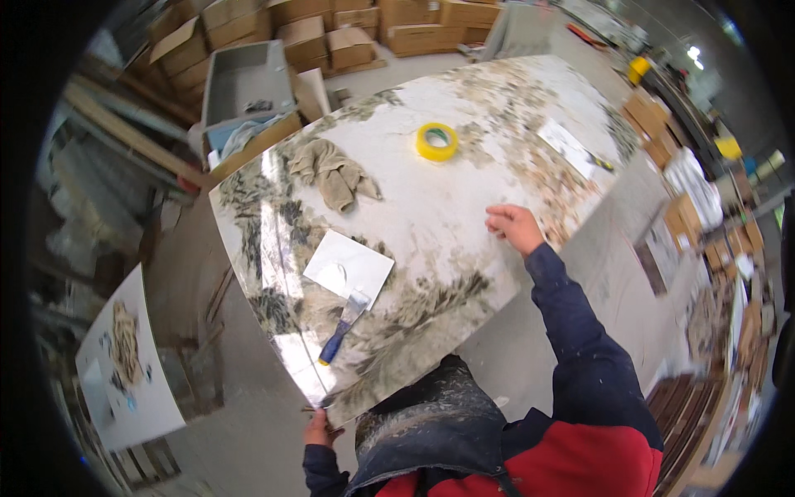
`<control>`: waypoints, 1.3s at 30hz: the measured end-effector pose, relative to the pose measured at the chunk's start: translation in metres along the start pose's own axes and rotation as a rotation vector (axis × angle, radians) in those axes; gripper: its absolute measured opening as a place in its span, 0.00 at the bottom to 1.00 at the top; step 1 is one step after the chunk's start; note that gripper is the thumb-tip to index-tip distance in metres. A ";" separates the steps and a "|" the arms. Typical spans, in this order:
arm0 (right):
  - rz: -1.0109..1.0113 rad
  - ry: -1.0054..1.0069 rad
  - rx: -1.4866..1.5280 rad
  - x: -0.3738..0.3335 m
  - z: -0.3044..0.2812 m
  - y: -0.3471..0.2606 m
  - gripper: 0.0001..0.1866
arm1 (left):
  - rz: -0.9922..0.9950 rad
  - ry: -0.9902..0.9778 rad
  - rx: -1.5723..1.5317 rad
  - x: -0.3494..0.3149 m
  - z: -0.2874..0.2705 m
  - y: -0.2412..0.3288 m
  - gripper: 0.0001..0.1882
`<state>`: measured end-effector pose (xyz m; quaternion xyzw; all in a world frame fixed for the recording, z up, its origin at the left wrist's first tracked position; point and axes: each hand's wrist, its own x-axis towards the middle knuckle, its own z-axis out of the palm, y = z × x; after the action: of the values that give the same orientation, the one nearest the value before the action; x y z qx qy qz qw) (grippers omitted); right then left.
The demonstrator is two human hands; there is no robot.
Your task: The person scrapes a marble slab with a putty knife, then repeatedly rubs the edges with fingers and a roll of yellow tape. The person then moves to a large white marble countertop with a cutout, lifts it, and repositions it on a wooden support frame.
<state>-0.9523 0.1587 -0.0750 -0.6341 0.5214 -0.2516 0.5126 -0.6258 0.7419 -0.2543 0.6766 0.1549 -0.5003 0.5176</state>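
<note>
Right now, the left hand point(319, 430) is touching the near left corner of the marbled slab point(414, 207); I cannot tell whether it is gripping. Over the slab's near right side, the right hand point(513, 228) is hovering, fingers bent close together, apparently holding nothing. Work is looking partway done: on the slab, 1 blue-handled scraper point(340, 333) is lying unheld with its blade on a white card point(371, 262), where some pale paste point(332, 277) is sitting unused. Toward the slab's far side, a brown rag point(335, 176) and a yellow tape roll point(436, 153) are resting. Past its far left edge, a grey tub point(217, 87) is standing.
</note>
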 end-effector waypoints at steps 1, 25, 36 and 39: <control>-0.086 -0.027 -0.097 0.046 -0.005 -0.005 0.17 | -0.008 0.024 -0.092 -0.014 0.014 0.002 0.25; -0.764 -0.061 -1.335 0.305 -0.011 0.056 0.16 | -0.201 0.180 0.489 -0.239 0.150 -0.184 0.32; -0.366 -0.371 -0.183 -0.030 0.027 -0.012 0.13 | 0.207 0.142 0.321 -0.188 -0.001 -0.068 0.22; -0.245 -0.629 -0.040 -0.161 0.089 -0.079 0.14 | 0.474 -0.009 0.226 -0.164 -0.035 0.008 0.20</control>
<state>-0.8974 0.3352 0.0010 -0.7486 0.2622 -0.0931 0.6018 -0.6756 0.8186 -0.1140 0.7453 -0.0673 -0.3822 0.5422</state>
